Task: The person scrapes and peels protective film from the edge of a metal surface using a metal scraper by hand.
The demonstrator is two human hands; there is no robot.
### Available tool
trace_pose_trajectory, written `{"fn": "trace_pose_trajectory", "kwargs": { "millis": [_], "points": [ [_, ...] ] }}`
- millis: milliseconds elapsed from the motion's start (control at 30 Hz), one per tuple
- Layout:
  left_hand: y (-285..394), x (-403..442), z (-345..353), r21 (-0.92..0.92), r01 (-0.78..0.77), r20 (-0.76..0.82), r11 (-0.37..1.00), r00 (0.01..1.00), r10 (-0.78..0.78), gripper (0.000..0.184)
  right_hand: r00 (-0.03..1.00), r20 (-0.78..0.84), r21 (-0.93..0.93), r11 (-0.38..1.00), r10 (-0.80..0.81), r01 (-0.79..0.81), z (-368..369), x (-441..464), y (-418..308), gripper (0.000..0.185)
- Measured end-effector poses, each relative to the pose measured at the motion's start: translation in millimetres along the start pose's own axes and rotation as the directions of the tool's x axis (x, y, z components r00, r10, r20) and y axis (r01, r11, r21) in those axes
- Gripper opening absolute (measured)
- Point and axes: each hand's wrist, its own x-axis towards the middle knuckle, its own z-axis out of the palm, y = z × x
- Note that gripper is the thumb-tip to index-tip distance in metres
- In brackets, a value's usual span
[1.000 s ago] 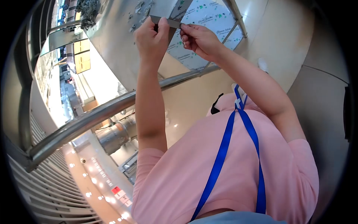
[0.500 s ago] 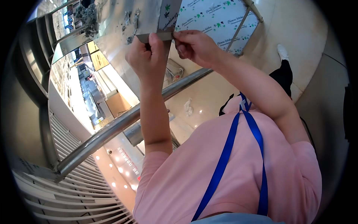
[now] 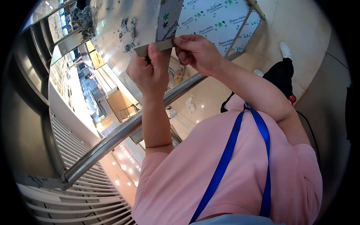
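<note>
Over the last second, the left hand (image 3: 147,73) and right hand (image 3: 199,55) are settling lower in view, the grey strip (image 3: 165,45) coming with them, and a dark trouser leg (image 3: 279,78) is showing more fully. The strip is running between both hands, beside the edge of the printed panel (image 3: 210,19); its two-handed hold is seemingly staying unbroken. The left hand is closing in a fist around one end, while the right is pinching the other. Curled fingers are hiding both ends; whether the strip is touching the panel, one cannot tell.
</note>
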Motion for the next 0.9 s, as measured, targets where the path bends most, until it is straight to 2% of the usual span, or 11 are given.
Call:
{"fn": "trace_pose_trajectory", "kwargs": {
  "millis": [167, 367, 567, 900],
  "points": [
    [2.4, 1.9, -2.0, 0.084, -0.001, 0.027, 0.996, 1.0, -0.001, 0.02, 0.999, -0.018, -0.035, 0.999, -0.029, 0.028, 0.0, 1.6, -2.2, 0.02],
    [1.0, 3.8, 0.5, 0.093, -0.032, 0.006, 0.995, 0.999, 0.031, 0.013, 0.999, -0.053, -0.095, 0.995, 0.009, -0.014, 3.2, -0.9, -10.0, 0.02],
    [4.2, 5.0, -3.2, 0.084, 0.013, 0.051, 0.996, 0.999, -0.018, 0.011, 0.997, -0.075, -0.087, 0.996, 0.02, -0.026, 6.6, -1.4, -10.0, 0.021],
    [6.3, 6.8, -6.8, 0.118, 0.051, 0.099, 0.992, 0.993, -0.063, 0.011, 1.0, -0.017, -0.086, 0.996, 0.025, -0.027, 3.5, -0.3, -6.7, 0.022]
  ]
}}
